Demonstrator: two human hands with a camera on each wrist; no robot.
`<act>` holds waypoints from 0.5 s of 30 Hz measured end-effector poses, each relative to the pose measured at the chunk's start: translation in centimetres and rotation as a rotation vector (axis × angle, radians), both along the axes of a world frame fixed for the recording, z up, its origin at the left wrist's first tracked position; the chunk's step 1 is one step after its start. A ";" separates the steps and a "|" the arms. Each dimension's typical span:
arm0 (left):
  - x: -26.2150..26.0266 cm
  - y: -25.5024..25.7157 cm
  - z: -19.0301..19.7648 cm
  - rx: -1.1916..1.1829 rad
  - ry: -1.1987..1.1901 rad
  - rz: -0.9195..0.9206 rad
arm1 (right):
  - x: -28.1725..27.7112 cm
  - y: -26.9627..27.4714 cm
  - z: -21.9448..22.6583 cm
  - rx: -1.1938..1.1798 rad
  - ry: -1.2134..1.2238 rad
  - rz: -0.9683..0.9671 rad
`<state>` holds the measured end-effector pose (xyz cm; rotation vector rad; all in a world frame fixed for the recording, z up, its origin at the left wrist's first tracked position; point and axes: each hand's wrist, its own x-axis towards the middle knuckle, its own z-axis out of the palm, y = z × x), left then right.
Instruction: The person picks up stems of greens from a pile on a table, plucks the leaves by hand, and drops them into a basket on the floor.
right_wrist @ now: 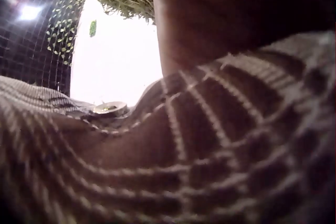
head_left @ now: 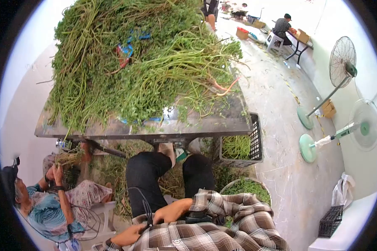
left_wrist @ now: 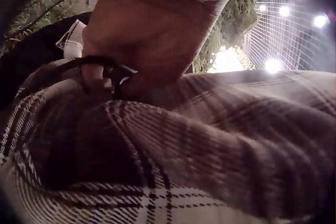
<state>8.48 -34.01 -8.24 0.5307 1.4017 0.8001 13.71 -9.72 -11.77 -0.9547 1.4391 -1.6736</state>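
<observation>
In the head view, my left hand point(head_left: 127, 236) and right hand point(head_left: 174, 211) meet low in front of my body, against the plaid shirt point(head_left: 176, 236). Their fingers pinch a thin black cable point(head_left: 146, 207), which loops up over my dark trouser leg. The left wrist view has a cable point(left_wrist: 58, 66) entering between the curled fingers and thumb of a hand close over the shirt cloth. In the right wrist view, folds of shirt with a round button point(right_wrist: 111, 108) fill the lower part, and dark skin covers the upper right.
A table point(head_left: 188, 129) ahead bears a big heap of leafy green stems point(head_left: 125, 62). Beneath its right end stands a black crate point(head_left: 241, 161) of stems, with a round tub point(head_left: 264, 188) nearer. A seated person point(head_left: 50, 209) is at left; two fans point(head_left: 308, 148) stand at right.
</observation>
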 end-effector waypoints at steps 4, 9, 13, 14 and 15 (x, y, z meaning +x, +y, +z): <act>-0.4 -1.4 -2.4 0.099 0.258 -0.073 | 0.4 0.2 0.4 -0.052 0.005 -0.141; -0.2 -0.3 -1.8 0.129 0.189 -0.044 | 0.4 0.5 1.1 0.067 0.096 -0.197; -0.5 0.0 -0.3 0.135 0.148 -0.027 | 0.6 0.9 3.0 0.005 -0.070 -0.249; -0.5 0.1 0.1 0.136 0.135 -0.022 | 0.7 1.0 3.3 0.022 -0.062 -0.270; -0.5 0.2 0.4 0.139 0.122 -0.017 | 0.7 1.1 3.5 0.025 -0.059 -0.271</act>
